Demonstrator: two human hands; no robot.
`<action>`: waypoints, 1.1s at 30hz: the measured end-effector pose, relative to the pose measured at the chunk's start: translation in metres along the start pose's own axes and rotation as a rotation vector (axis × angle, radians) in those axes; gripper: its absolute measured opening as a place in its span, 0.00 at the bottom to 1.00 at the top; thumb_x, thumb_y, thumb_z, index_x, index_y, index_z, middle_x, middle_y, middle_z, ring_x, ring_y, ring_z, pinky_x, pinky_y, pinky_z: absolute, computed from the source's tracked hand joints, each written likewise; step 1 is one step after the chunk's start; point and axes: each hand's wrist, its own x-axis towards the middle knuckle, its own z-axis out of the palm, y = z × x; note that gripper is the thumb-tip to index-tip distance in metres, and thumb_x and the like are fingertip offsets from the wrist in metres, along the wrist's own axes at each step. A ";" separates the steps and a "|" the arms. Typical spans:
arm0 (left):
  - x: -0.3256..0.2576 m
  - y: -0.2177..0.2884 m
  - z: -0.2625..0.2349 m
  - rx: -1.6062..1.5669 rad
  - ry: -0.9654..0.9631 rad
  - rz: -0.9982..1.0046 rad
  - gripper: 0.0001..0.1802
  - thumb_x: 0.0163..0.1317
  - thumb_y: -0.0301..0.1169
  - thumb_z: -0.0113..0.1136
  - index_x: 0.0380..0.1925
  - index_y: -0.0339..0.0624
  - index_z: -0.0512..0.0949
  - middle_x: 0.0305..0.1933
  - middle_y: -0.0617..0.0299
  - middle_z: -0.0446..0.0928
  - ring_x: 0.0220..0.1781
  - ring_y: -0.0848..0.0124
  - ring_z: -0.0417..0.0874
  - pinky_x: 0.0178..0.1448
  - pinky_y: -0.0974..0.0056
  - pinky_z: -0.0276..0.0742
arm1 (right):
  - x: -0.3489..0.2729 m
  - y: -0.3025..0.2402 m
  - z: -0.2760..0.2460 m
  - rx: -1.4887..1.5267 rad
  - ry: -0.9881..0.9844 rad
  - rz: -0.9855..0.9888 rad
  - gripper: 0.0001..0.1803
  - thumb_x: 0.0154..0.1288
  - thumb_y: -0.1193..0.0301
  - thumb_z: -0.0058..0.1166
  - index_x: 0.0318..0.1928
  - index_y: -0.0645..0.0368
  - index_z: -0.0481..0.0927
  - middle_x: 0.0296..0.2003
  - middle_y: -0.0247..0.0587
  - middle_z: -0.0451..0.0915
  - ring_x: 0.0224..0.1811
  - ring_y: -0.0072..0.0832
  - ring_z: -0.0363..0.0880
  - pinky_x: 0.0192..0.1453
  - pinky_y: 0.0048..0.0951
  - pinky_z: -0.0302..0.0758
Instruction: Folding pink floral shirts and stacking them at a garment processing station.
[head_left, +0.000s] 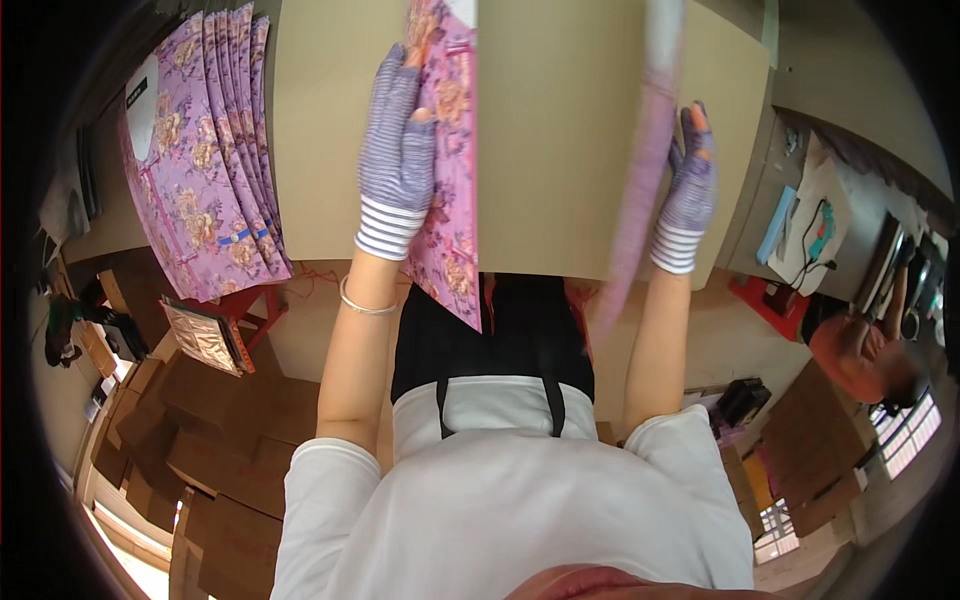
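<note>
My left hand (395,160), in a purple-grey striped fingerless-tip glove with a white-striped cuff, holds a flat purple floral panel (455,180) along its left side. The panel stands steeply on edge, its lower corner past the table's near edge. To the right, a second purple panel (645,150) tilts, smeared by motion. My right hand (690,190), gloved alike, is beside that panel with fingers stretched out; the contact is partly hidden. Bare fingertips show on both hands. The tan tabletop (560,150) lies between the two panels.
Several matching floral panels (195,150) lie fanned at the table's left. Cardboard boxes (230,430) crowd the lower left, near a shiny brown stack (205,335). At right, a side table holds a teal tool (822,230); another person (850,350) is beyond it.
</note>
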 end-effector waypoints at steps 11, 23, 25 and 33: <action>0.018 0.004 0.041 0.767 -0.167 0.058 0.29 0.61 0.39 0.60 0.61 0.40 0.74 0.77 0.44 0.57 0.74 0.34 0.59 0.72 0.36 0.57 | 0.004 0.003 0.045 -0.742 -0.111 -0.353 0.28 0.65 0.53 0.58 0.65 0.41 0.77 0.72 0.43 0.66 0.73 0.59 0.58 0.72 0.61 0.57; 0.016 0.000 0.059 0.496 -0.027 0.252 0.30 0.59 0.38 0.57 0.63 0.41 0.73 0.75 0.55 0.63 0.78 0.45 0.56 0.72 0.25 0.48 | -0.001 0.018 0.053 -1.051 -0.224 -0.417 0.33 0.57 0.42 0.60 0.64 0.29 0.78 0.69 0.27 0.70 0.76 0.40 0.58 0.67 0.78 0.47; 0.023 0.023 0.047 0.732 -0.265 0.115 0.30 0.59 0.38 0.57 0.62 0.44 0.74 0.75 0.55 0.63 0.78 0.45 0.56 0.71 0.24 0.48 | 0.000 0.015 0.053 -1.070 -0.223 -0.421 0.33 0.56 0.41 0.61 0.63 0.29 0.78 0.69 0.26 0.70 0.76 0.40 0.58 0.67 0.78 0.47; 0.022 0.030 0.042 0.592 -0.340 0.104 0.23 0.54 0.41 0.63 0.53 0.64 0.81 0.76 0.59 0.62 0.78 0.42 0.55 0.67 0.17 0.46 | -0.004 -0.002 0.051 -1.043 -0.220 -0.428 0.26 0.57 0.47 0.56 0.49 0.50 0.82 0.67 0.42 0.72 0.73 0.49 0.60 0.64 0.71 0.53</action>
